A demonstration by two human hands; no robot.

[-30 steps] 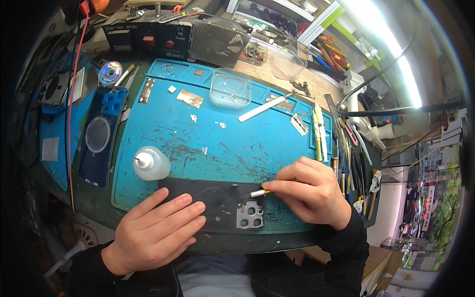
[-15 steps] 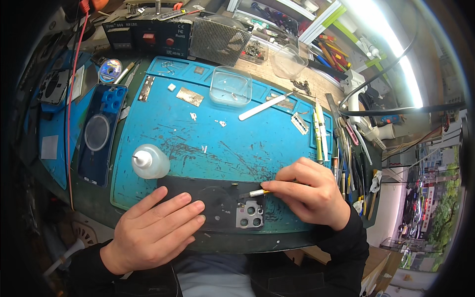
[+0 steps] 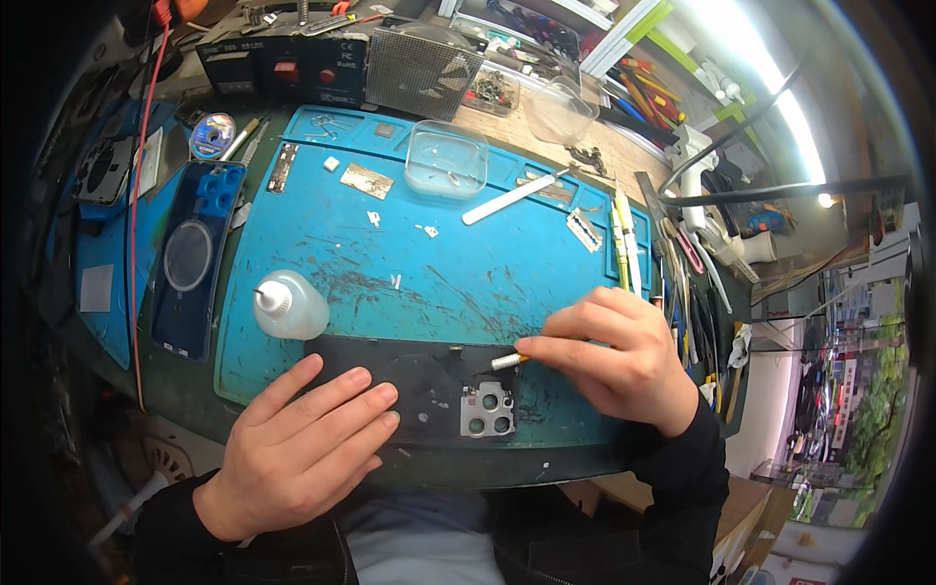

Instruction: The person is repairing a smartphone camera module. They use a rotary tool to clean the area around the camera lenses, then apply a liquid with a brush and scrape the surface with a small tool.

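Note:
A dark phone back panel (image 3: 414, 366) lies near the front of the blue mat, with a silver camera plate with three round openings (image 3: 476, 423) at its right end. My left hand (image 3: 302, 444) is open, its fingers stretched out and lying flat over the panel's left part. My right hand (image 3: 624, 356) is closed in a pinch on a slim craft knife (image 3: 507, 362) with a pale knurled collar. The knife's thin dark tip points left, over the panel just above the camera plate; whether it touches cannot be told.
A white squeeze bottle (image 3: 292, 305) stands just behind the panel's left end. Farther back are a clear plastic box (image 3: 446, 161), a white-handled tool (image 3: 512, 200) and a razor blade (image 3: 585, 231). A blue phone back cover (image 3: 190, 263) lies left of the mat (image 3: 341, 263). Several hand tools line the right side.
The knife tip has moved from the camera plate's upper edge to slightly above it. My left hand stays on the panel; the whole view has shifted a little.

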